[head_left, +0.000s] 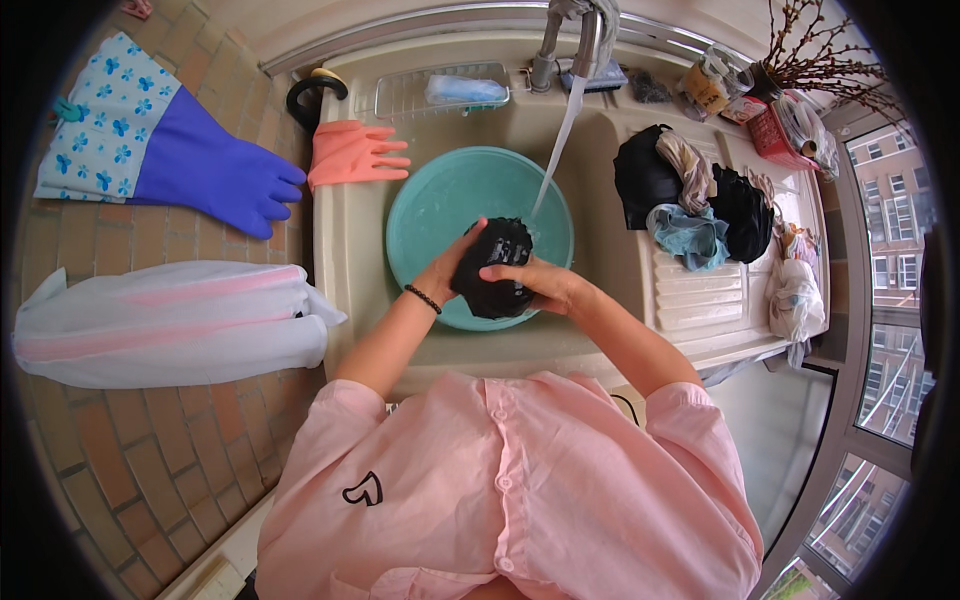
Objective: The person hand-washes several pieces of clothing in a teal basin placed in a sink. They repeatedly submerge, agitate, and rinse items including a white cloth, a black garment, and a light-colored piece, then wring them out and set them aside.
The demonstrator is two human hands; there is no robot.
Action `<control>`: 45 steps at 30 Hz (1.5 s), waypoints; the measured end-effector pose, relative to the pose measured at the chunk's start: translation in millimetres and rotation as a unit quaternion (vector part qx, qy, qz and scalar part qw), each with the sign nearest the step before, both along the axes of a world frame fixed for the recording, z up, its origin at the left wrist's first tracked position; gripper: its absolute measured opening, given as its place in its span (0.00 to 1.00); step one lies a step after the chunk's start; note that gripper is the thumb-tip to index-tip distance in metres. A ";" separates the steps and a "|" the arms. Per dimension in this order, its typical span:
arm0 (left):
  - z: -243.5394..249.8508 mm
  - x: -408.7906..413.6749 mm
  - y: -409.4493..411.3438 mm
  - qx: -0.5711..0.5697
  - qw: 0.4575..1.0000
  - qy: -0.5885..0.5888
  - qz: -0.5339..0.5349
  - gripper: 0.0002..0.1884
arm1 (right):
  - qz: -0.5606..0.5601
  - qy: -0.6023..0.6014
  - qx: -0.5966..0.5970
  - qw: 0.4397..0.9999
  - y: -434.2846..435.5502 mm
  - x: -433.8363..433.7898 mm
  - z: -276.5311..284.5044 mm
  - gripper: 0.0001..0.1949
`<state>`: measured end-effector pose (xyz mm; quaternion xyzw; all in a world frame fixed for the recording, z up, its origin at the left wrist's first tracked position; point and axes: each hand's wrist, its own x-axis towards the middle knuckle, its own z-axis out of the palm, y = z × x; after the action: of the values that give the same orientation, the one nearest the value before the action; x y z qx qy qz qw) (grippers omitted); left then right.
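Note:
Between my two hands is a bunched, wet black cloth (491, 277), glossy on top, held over a round teal basin (401, 240). My left hand (456, 262) grips its left side, the thumb along the upper edge; a dark beaded bracelet circles that wrist. My right hand (551, 283) clasps the right side with its thumb laid across the front. From the faucet (589, 45) a stream of water (559, 142) falls into the basin, behind the cloth and to its right. The basin stands inside a beige sink (592, 247).
On the ribbed washboard (697, 300) at right lie black garments (649, 176) and a light-blue cloth (688, 236). A coral rubber glove (356, 154) drapes over the sink's left rim. Farther left hang a blue-purple rubber glove (217, 169) and a white mesh bag (172, 326). A wire rack (405, 97) sits behind the basin.

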<state>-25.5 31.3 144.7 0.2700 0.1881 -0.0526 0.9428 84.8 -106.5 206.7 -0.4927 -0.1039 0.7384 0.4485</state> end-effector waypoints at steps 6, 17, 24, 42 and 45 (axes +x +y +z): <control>32.7 9.8 -13.3 0.100 0.985 0.133 0.036 0.30 | 0.088 -0.311 0.010 0.946 3.0 5.6 -16.5 0.40; 78.4 55.2 -122.3 0.128 0.991 0.015 -0.047 0.39 | 0.212 -0.573 -0.071 0.788 -124.2 97.7 78.0 0.36; 56.7 85.0 -131.8 0.284 0.939 0.015 -0.195 0.30 | -0.035 -0.719 -0.127 0.682 -231.8 230.9 91.2 0.48; -33.1 0.5 -39.8 0.128 0.984 0.125 -0.015 0.28 | -0.525 -0.497 0.080 0.687 -168.6 217.2 161.1 0.17; -6.2 19.7 -51.8 -0.007 0.999 0.052 0.008 0.35 | -0.444 -0.466 0.124 0.755 -133.2 151.5 158.1 0.19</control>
<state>-5.8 -20.6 138.4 0.2590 0.2383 -0.0602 0.9341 236.3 -239.7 364.8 -0.7066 -0.1602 0.1155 0.6795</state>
